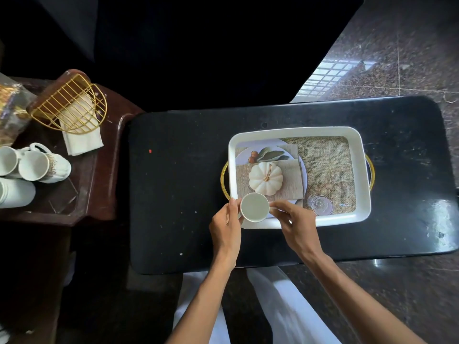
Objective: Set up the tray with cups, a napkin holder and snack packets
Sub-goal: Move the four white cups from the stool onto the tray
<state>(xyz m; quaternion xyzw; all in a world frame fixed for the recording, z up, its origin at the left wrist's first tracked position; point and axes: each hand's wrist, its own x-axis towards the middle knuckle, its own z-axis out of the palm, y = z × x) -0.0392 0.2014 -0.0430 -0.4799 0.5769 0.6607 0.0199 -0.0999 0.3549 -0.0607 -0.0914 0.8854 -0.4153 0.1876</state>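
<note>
While pinching the white cup [254, 207] by opposite sides with curled fingers [233, 207] of left hand [226, 227] and right hand [295, 227] at the near-left corner of the tray [298, 131], treat as likely light, stiff, glaze-slick and chippable: grip across its wall, lower gently.

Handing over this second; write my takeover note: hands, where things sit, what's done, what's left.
Left hand and right hand: both grip the small white cup at the near left corner of the white rectangular tray with gold handles.
Brown side table: other white cups on their sides, gold wire napkin holder with napkins, snack packet at far left.
Done: first cup at tray.
Left: remaining cups, holder, packets.
</note>
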